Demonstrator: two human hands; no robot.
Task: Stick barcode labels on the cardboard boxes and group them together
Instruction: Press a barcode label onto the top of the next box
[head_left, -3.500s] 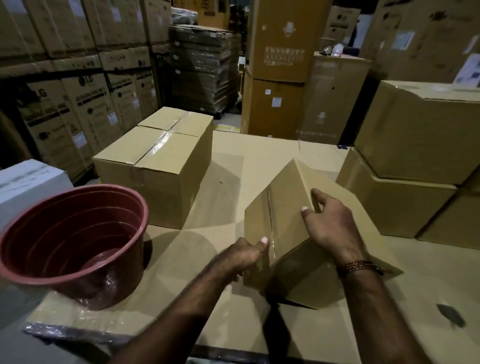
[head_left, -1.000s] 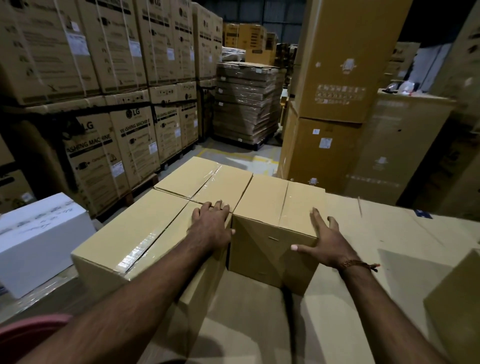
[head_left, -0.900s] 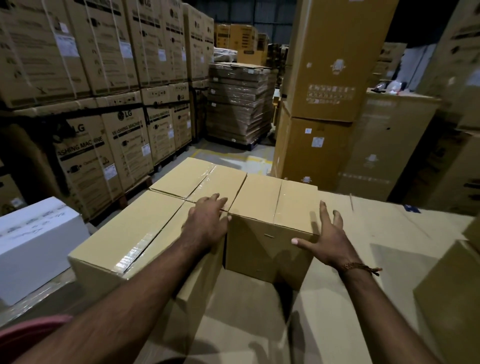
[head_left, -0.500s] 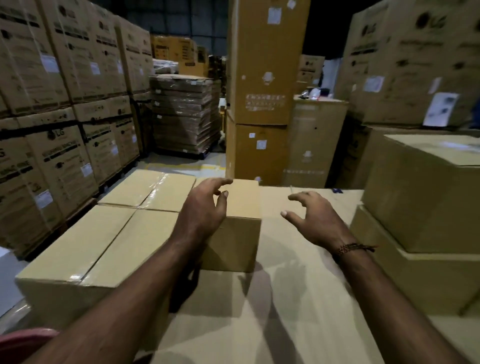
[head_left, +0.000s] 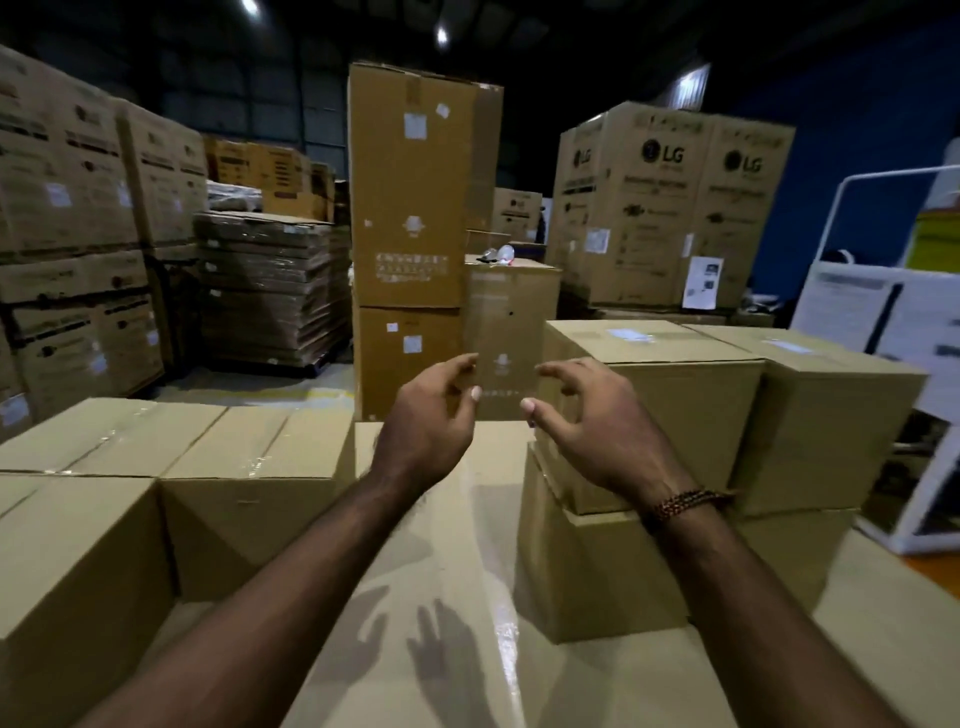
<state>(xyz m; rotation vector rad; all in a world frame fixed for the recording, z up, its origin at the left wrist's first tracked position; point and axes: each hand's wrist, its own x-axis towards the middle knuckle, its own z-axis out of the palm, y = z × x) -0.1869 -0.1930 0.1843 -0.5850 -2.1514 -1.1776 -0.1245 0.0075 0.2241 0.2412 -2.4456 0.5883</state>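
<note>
Both of my hands hang in the air over the cardboard-covered work surface (head_left: 415, 597), holding nothing. My left hand (head_left: 426, 421) has its fingers spread and slightly curled. My right hand (head_left: 587, 421), with a beaded bracelet at the wrist, is likewise loose. On the left, the small taped box (head_left: 249, 488) sits pushed against a larger taped box (head_left: 78, 561). On the right, a stack of plain boxes (head_left: 654, 395) carries pale labels on its tops, just beyond my right hand.
Tall stacks of printed appliance cartons (head_left: 670, 208) and a high brown carton tower (head_left: 410, 234) stand behind. Wrapped flat cardboard sits on a pallet (head_left: 270, 291) at the left. A white frame (head_left: 909, 364) stands at the far right.
My hands left the small box after pushing it against the big box, then rose into the air. My view swung up and to the right, toward the stacked boxes.
</note>
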